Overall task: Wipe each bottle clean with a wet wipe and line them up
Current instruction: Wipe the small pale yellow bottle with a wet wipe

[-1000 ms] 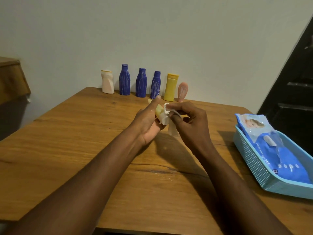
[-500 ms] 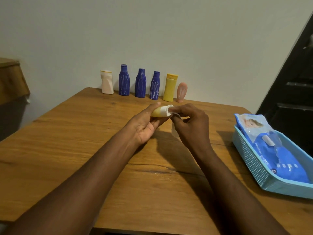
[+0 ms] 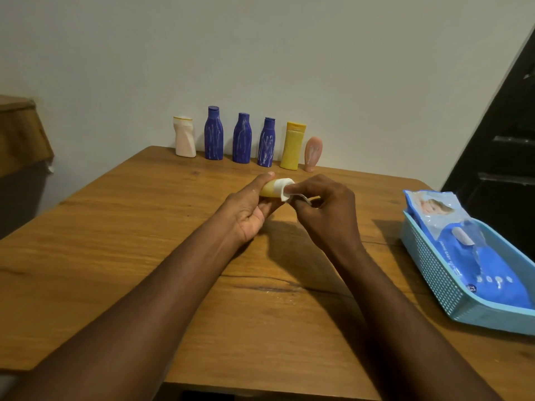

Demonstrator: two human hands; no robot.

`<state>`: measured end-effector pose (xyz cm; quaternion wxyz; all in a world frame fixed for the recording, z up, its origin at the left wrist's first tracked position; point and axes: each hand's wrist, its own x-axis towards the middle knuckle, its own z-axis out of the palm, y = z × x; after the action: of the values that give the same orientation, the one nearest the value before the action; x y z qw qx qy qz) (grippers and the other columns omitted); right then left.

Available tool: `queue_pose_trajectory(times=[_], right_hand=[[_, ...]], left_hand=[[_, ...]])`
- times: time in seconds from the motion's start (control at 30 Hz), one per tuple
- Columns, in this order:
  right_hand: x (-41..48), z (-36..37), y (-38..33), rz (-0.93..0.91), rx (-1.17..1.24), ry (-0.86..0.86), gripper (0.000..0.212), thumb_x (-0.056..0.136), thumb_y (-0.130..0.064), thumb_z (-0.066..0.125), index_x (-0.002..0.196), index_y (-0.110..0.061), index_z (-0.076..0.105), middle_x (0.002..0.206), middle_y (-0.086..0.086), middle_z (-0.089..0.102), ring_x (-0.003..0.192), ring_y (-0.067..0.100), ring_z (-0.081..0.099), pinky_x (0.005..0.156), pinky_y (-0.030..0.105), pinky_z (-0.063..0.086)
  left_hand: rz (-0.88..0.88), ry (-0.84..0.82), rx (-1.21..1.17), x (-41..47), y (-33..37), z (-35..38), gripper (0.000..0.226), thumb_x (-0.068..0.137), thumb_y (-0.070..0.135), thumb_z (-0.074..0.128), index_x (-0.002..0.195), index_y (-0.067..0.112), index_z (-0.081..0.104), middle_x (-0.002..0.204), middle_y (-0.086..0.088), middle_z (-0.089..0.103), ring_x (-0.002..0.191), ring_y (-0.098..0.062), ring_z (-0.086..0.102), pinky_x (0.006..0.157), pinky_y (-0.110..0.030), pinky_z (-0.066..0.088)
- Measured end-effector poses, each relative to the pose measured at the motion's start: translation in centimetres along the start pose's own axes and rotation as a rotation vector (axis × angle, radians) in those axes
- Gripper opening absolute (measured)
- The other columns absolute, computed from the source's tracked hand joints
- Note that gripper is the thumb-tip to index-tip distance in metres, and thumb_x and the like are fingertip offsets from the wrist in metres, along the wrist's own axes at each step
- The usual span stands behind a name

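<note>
Above the wooden surface [image 3: 115, 256], roughly midway between its left and right edges and nearer the far edge than the near one, a small pale-yellow plastic bottle [image 3: 268, 189] is held on its side in the left hand [image 3: 249, 212]. The grip is closed round its body, with the thumb on top and the fingers beneath. A folded white wet wipe [image 3: 285, 189] is pinched in the grip of the right hand [image 3: 324, 211] and is pressed onto the bottle's exposed end. And here the risk is plain: so little of that bottle is free to be held, and once wetted it could be squeezed out of the left grip like a bar of soap. If it were dropped, it would likely be sent rolling toward the far edge. There a cream squat bottle [image 3: 184, 137], three dark-blue bottles [image 3: 242, 138], a tall yellow flat-capped bottle [image 3: 293, 147] and a small pink tube-shaped bottle [image 3: 312, 153] are stood in a line. The pink one, at the right end, is judged the easiest to be toppled, and that end is where the next place would seem to be. A patch could also be missed under the left fingers unless the bottle is turned. The wipe is bunched small, so little clean face may be on offer. At the right edge, a light-blue perforated plastic basket [image 3: 434, 273] with a blue pack of wipes [image 3: 486, 270] lies well apart from the hands, so nothing there is threatened.
</note>
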<state>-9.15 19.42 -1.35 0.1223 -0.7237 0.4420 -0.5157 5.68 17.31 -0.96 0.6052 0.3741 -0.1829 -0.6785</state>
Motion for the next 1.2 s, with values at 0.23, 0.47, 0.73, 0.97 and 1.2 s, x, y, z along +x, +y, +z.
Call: queue_pose_trajectory(times=[0.23,0.47,0.73,0.97,1.2], right_hand=[[0.10,-0.48,0.45,0.074,0.005,0.140,0.022,0.087,-0.007,0.073,0.106,-0.017,0.079,0.106,-0.006,0.074,0.094,0.005,0.066,0.080,0.023,0.057],[-0.07,-0.05,-0.42,0.024,0.007,-0.019,0.020,0.087,-0.007,0.073,0.102,-0.019,0.079,0.103,-0.008,0.072,0.094,0.005,0.065,0.079,0.020,0.055],[0.08,-0.40,0.17,0.086,0.017,0.131,0.021,0.089,-0.011,0.074,0.108,-0.017,0.078,0.106,-0.006,0.073,0.093,0.004,0.066,0.080,0.023,0.057],[-0.12,-0.06,-0.13,0.057,0.027,-0.009,0.019,0.086,-0.010,0.075,0.102,-0.019,0.080,0.101,-0.007,0.074,0.091,0.004,0.067,0.082,0.025,0.058],[0.06,-0.38,0.32,0.120,0.008,0.125,0.021,0.088,-0.012,0.075,0.108,-0.017,0.078,0.105,-0.006,0.075,0.092,0.004,0.067,0.084,0.033,0.060]], left_hand=[[0.001,-0.023,0.063,-0.22,-0.29,0.39,0.036,0.093,0.011,0.076,0.122,0.001,0.057,0.125,-0.027,0.065,0.110,-0.035,0.072,0.076,-0.040,0.067],[0.016,-0.013,0.020,0.15,-0.11,-0.05,0.040,0.092,0.010,0.078,0.125,-0.001,0.059,0.120,-0.028,0.071,0.103,-0.035,0.077,0.079,-0.041,0.067],[0.051,-0.017,0.052,-0.18,-0.26,0.35,0.041,0.090,0.010,0.079,0.124,0.001,0.058,0.123,-0.025,0.067,0.107,-0.034,0.073,0.073,-0.041,0.067],[0.041,0.003,0.024,-0.25,-0.02,0.02,0.049,0.089,0.010,0.080,0.131,-0.001,0.057,0.122,-0.027,0.070,0.101,-0.033,0.077,0.066,-0.038,0.067],[0.046,-0.001,0.052,-0.38,-0.18,0.33,0.049,0.089,0.011,0.081,0.129,0.001,0.055,0.126,-0.026,0.065,0.106,-0.035,0.073,0.066,-0.040,0.067]])
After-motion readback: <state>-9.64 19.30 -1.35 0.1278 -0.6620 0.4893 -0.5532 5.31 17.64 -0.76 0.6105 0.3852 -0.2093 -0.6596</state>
